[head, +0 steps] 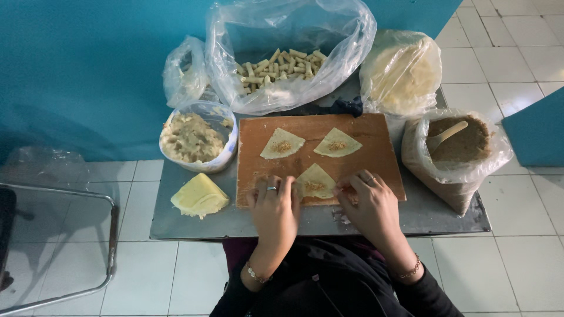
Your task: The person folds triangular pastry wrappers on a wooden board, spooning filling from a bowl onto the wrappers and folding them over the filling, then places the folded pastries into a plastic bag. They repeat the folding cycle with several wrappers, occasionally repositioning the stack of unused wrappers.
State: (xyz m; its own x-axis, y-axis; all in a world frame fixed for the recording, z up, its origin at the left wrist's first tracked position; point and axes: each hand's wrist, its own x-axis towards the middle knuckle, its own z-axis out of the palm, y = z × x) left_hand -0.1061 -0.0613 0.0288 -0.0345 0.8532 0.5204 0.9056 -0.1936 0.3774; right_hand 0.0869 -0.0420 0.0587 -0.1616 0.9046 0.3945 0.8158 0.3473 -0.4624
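the person sat at a small metal table point(411, 220) with a wooden board point(376, 155) in front of them. three wedge-shaped wrappers lay on it, each with a dab of brown filling in the middle. two sat farther back, one to the left point(282, 144) and one to the right point(338, 142), untouched. the near wrapper point(315, 182) lay at the board's front edge, between the hands.

the left hand point(273, 208) lay flat with loose fingers, its tips touching the wrapper's left corner, gripping nothing. the right hand point(367, 202) had its fingers curled and pinched at the wrapper's right corner; whether it truly held the edge or only pressed it, i could not tell.

to my eye, doing this well meant keeping the filling centred, lifting the thin sheet gently so it would not tear, and steadying one corner while the other was worked.

around the board stood a tub of pale mash point(197, 140), a folded stack of yellow sheets point(200, 196), a big clear bag of finished rolls point(282, 67), a bagged pile of wrappers point(402, 70), and a bag of brown filling point(464, 147) with a wooden spoon point(446, 135) in it.

the fingertips hid the wrapper's corners, a small bag behind the tub was too crumpled to read, and a dark cloth lay half buried behind the board.
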